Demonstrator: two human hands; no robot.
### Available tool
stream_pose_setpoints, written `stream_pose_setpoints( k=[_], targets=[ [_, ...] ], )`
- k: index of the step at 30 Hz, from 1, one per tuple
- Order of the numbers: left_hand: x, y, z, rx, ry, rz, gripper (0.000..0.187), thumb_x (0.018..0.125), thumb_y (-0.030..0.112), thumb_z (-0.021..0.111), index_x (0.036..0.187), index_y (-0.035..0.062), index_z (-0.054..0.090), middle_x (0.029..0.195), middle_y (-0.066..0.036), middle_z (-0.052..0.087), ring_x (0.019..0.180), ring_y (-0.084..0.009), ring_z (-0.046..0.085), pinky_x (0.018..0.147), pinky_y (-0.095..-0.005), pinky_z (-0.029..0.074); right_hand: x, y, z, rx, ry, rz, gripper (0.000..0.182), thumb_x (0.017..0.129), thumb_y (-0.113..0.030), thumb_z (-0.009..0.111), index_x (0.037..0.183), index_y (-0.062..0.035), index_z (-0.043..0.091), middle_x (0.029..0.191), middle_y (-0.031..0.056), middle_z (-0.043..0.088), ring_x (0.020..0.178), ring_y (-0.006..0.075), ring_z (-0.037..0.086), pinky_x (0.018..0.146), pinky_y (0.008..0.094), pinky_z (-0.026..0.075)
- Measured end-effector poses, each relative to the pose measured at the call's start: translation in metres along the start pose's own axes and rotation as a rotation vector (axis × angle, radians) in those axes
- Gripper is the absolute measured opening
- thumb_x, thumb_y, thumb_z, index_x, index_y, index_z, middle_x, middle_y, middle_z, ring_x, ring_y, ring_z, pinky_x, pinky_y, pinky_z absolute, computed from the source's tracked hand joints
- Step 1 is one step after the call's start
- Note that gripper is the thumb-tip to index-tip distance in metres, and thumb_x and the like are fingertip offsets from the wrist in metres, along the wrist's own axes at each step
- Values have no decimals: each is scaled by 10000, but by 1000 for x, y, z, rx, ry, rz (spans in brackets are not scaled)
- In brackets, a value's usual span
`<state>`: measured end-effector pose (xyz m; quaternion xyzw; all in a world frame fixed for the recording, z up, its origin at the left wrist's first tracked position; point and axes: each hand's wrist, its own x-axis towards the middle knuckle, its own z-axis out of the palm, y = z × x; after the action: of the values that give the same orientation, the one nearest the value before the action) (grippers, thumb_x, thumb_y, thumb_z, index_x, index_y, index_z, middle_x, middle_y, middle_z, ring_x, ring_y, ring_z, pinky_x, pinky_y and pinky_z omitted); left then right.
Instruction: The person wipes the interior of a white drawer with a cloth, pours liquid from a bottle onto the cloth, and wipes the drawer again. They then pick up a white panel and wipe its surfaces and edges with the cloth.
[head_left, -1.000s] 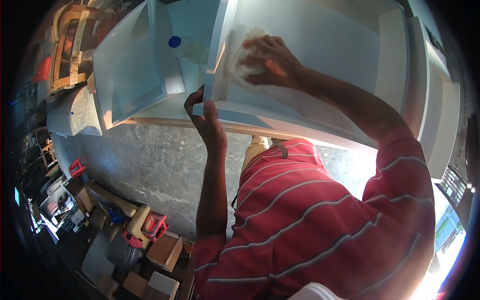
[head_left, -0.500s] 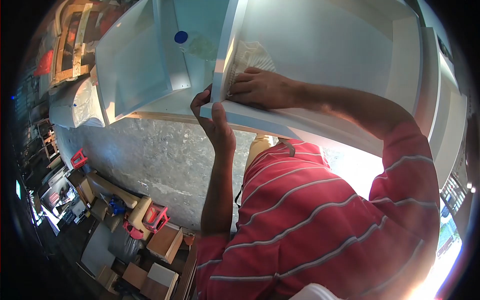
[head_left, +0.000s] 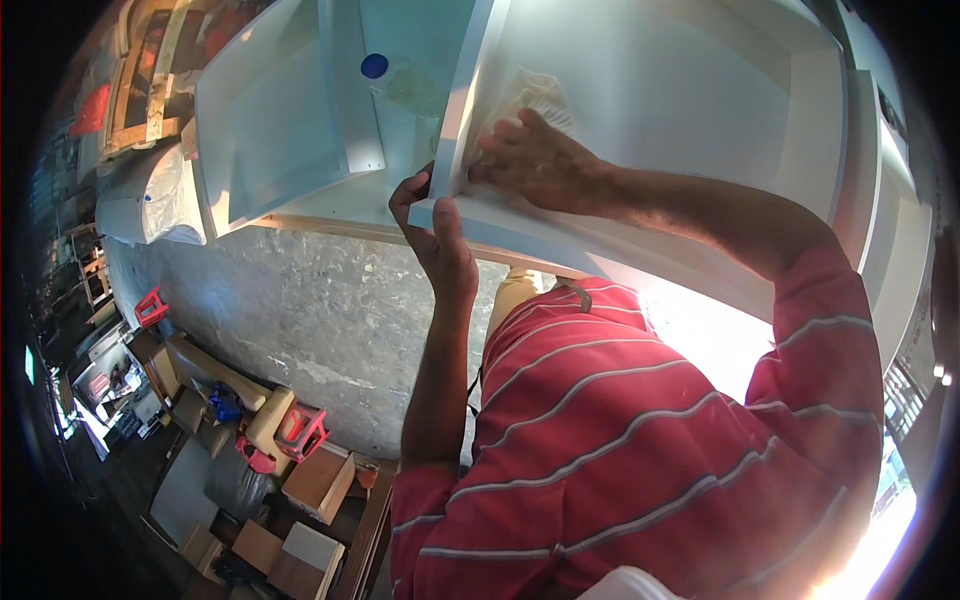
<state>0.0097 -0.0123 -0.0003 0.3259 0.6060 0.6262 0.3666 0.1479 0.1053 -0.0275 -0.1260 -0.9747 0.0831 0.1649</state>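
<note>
Cloth's down in the box corner now, and both hands have ended up at the same spot.
A second ago the right hand (head_left: 535,165) was further out over the base of the white box (head_left: 690,110); now its fingers are tucked by the near-left corner, so the work looks to be in that tight angle rather than on the open panel. The pale cloth (head_left: 542,92) sits under and just beyond the fingers, fanned against the base; hard to say if they pinch it or only press, since the knuckles hide it. Right elbow's bent wide, forearm crossing the box. The left hand (head_left: 440,240) still clamps the outside of that corner, thumb in front, fingers round the side wall, forearm coming up from below.
</note>
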Motion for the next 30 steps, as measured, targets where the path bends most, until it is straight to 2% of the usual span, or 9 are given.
stream_pose_setpoints(
  k=[7,11,14,16,20,22,26,27,30],
  targets=[
    [1,2,2,-16,-1,46,352,904,190,479,1200,42,360,1225,-134,457,1101,-197,445,973,-351,344,4,-14,-5,71,-264,80,336,849,-179,511,1177,-233,562,1095,7,506,1125,202,450,930,420,346],
    [0,1,-3,34,-30,37,355,902,184,484,1203,44,358,1219,-128,455,1096,-192,442,980,-347,331,-1,11,-5,-190,35,-4,384,826,-145,515,1196,-239,561,1013,14,509,991,176,463,884,356,343],
    [0,-1,-2,35,-8,30,356,901,185,487,1203,44,363,1198,-117,447,1088,-185,433,973,-342,331,6,14,-12,-121,-205,143,389,818,-142,528,1193,-242,555,1042,18,500,997,184,467,893,361,344],
    [1,1,1,1,1,27,355,901,185,489,1203,44,367,1185,-111,442,1083,-180,428,967,-339,333,5,-8,1,32,-125,-31,387,809,-121,537,1177,-241,556,1054,20,497,985,193,476,875,369,354],
    [2,0,-1,23,-13,39,357,901,189,490,1202,46,364,1183,-112,439,1085,-179,428,965,-338,337,3,17,1,-173,-85,8,414,823,-115,535,1213,-254,520,1033,27,500,1011,200,476,842,388,369],
    [1,-1,-3,42,-6,23,361,901,190,491,1203,44,359,1190,-116,442,1087,-181,432,966,-339,337,9,29,-16,-160,-252,184,443,805,-112,549,1226,-247,515,1050,47,521,1047,221,480,836,418,367],
    [1,2,1,21,-9,55,366,905,205,491,1199,34,357,1196,-116,432,1091,-186,431,968,-342,337,2,-9,5,-227,-175,-20,416,828,-136,542,1221,-274,526,1040,40,522,1030,202,483,831,393,371],
    [2,3,1,37,-10,62,368,906,211,491,1197,30,357,1195,-116,430,1091,-188,431,968,-343,336,2,-11,18,-12,-128,-7,403,829,-140,542,1206,-283,539,1026,39,524,1017,215,489,826,396,369],
    [3,-1,-3,67,-12,48,365,905,213,486,1192,27,359,1192,-118,434,1094,-191,428,970,-345,333,2,11,1,-133,-132,5,398,828,-130,540,1202,-266,542,1025,42,522,1013,224,488,828,395,367]
  ],
)
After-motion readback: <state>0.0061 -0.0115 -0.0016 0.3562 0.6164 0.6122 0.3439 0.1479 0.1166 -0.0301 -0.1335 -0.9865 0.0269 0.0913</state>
